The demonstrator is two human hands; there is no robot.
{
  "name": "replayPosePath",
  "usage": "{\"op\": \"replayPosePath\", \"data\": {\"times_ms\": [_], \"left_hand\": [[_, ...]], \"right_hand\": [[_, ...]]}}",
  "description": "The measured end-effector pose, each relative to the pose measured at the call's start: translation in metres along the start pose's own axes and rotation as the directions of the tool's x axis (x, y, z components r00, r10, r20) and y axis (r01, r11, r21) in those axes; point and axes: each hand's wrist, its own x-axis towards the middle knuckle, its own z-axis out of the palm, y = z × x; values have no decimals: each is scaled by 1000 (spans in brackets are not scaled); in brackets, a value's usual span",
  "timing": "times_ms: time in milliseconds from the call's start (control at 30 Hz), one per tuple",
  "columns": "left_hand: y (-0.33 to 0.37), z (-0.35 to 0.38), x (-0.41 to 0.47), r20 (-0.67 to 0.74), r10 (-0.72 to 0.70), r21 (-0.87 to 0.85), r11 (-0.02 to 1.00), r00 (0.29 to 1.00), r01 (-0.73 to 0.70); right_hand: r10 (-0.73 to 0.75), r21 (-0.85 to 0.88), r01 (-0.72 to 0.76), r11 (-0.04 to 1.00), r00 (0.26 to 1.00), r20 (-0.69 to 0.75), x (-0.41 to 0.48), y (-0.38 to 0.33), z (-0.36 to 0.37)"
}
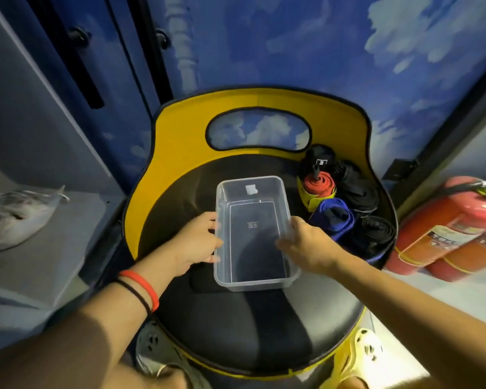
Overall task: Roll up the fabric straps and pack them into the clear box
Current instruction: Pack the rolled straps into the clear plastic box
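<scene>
A clear plastic box (251, 284) lies empty on the black seat of a yellow chair (236, 327). My left hand (198, 242) grips its left wall, fingers curled over the rim. My right hand (306, 242) grips its right wall the same way. Several rolled fabric straps are bunched at the seat's right back corner: a red and yellow roll (319, 188), a blue roll (334, 217), and black rolls (373, 233) beside them. A black roll with a white label (320, 158) stands behind the red one.
The chair's yellow backrest (180, 122) curves behind the box. Two red fire extinguishers (443, 234) lie on the floor to the right. A grey shelf with a plastic bag (20, 211) is on the left. My feet in light shoes (362, 352) show below the seat.
</scene>
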Motion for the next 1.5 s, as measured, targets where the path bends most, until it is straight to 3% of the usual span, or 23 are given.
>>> {"op": "replayPosePath", "data": {"times_ms": [133,233,333,467,733,933,1067,1200,1500], "left_hand": [[-4,4,7,40,-17,-20,1000,999,18],[-4,8,10,63,-14,4,1000,998,14],[-2,13,9,82,-10,41,999,997,7],[1,13,10,104,-14,93,996,994,4],[6,10,3,150,-20,98,995,988,6],[4,11,-6,178,-10,105,994,984,-8],[1,17,-16,222,-37,141,990,974,5],[-3,20,-18,230,-62,171,985,971,23],[-5,13,-7,177,-77,298,954,981,21]], "right_hand": [[-238,-373,155,915,953,-188,-5,4,-17],[-390,-647,104,755,865,-315,-1,17,-36],[-278,-734,-21,679,918,-284,5,39,-46],[-217,-805,-48,592,952,-217,14,67,-39],[-275,-715,45,698,938,-210,3,52,-55],[-436,-543,197,816,827,-356,-18,3,-77],[-486,-449,351,822,843,-231,-1,-23,-46],[-431,-468,332,819,894,-121,26,-34,-6],[-428,-461,327,825,894,-133,60,-38,28]]}}
